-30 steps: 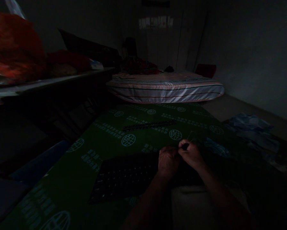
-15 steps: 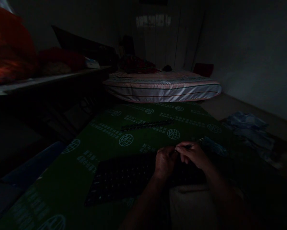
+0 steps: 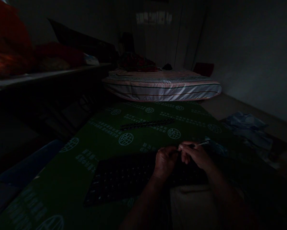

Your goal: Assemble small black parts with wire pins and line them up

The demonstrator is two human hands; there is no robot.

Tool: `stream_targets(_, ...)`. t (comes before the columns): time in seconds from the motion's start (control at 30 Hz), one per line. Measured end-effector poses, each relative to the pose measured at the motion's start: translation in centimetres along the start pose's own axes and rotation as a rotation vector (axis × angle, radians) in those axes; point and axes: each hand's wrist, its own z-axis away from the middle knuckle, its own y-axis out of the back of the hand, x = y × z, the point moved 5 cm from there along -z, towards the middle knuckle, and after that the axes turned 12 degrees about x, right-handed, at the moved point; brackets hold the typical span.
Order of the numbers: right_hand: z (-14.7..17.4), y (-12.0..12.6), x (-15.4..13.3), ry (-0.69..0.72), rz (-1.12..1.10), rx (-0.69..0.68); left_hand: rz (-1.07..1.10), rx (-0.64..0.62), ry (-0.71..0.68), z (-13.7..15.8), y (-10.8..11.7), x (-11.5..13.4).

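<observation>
A black keyboard point(image 3: 124, 179) lies across the green printed sheet. Over its right half, my left hand point(image 3: 166, 159) is closed with the fingertips together, and whatever it pinches is too dark to make out. Close beside it, my right hand point(image 3: 195, 154) grips a slim dark tool with thin shiny metal prongs point(image 3: 203, 142). The prongs point away to the right, while the fingertips of both hands nearly meet. Under the right wrist, at the near edge of the keyboard, is a pale cloth-like item point(image 3: 191, 204).
Two dark perforated strips point(image 3: 147, 124) lie farther back on the green sheet point(image 3: 105, 140). A bluish crumpled wrapper point(image 3: 216, 146) sits right of my hands. Beyond are a striped bed point(image 3: 162, 88), a side shelf point(image 3: 49, 75) with bags, and cloth point(image 3: 249, 127) on the floor. The room is very dim.
My right hand has shifted slightly right, and the tool has turned so more of its metal prongs shows. The left hand stays nearly in place. The view has dimmed a little.
</observation>
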Motion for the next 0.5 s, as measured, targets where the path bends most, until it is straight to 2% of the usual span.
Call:
stream_targets(0.17, -0.20, 0.56, -0.27, 0.056, -0.055, 0.095, 0.180, 0.059, 0.137, 0.00, 0.08, -0.75)
stream_targets(0.27, -0.19, 0.66, -0.51, 0.098, -0.072, 0.106, 0.244, 0.110, 0.204, -0.01, 0.29, -1.02)
stream_targets(0.4, -0.15, 0.48, -0.58, 0.152, 0.002, 0.085, 0.339, 0.155, 0.270, -0.04, 0.55, -1.00)
stream_targets(0.5, -0.04, 0.37, -0.85, 0.271, 0.093, 0.102, 0.484, 0.183, 0.362, 0.00, 0.59, -1.08)
